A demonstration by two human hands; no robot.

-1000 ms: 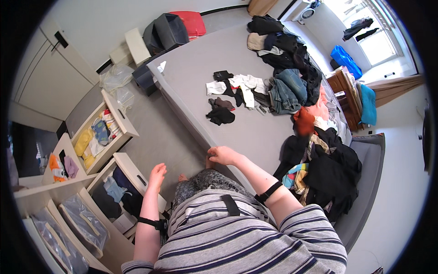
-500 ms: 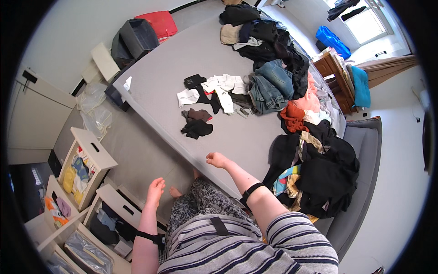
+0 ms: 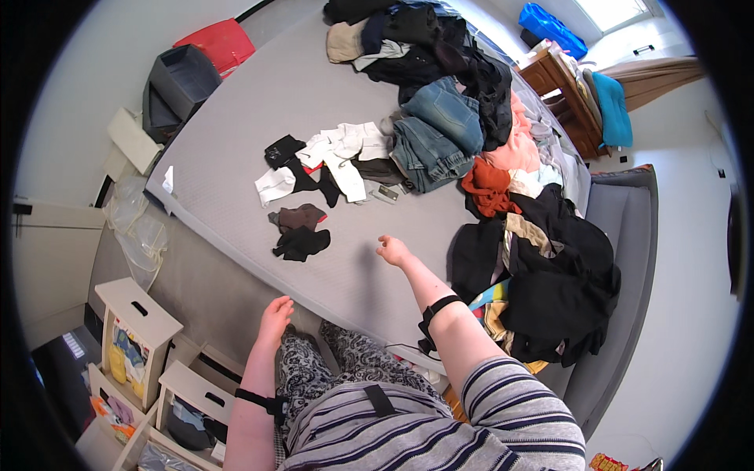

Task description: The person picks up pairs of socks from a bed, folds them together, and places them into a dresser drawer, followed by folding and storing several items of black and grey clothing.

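Observation:
My right hand (image 3: 393,250) hovers over the mattress (image 3: 212,141), empty, its fingers loosely bent and apart. Nearest to it on the left lie a black sock (image 3: 304,244) and a brown sock (image 3: 297,217), bunched together. Beyond them is a loose cluster of white socks (image 3: 343,153), with a folded black piece (image 3: 283,150) at its left end. Folded blue jeans (image 3: 432,153) lie against the cluster's right side. My left hand (image 3: 275,319) is held just off the bed's near edge, holding nothing, its fingers partly stretched.
A dark clothes heap (image 3: 561,290) covers the bed's right side, near a rust-red garment (image 3: 491,188). More clothes (image 3: 416,47) lie at the far end. Pulled-out drawers (image 3: 137,322) stand at lower left. Grey storage bins (image 3: 184,78) and plastic bags (image 3: 135,228) lie beyond the bed's left edge.
The view has shifted toward the bed and turned slightly. My right hand reaches farther over the mattress, and my left hand has come closer to the bed edge. The clothes lie as before.

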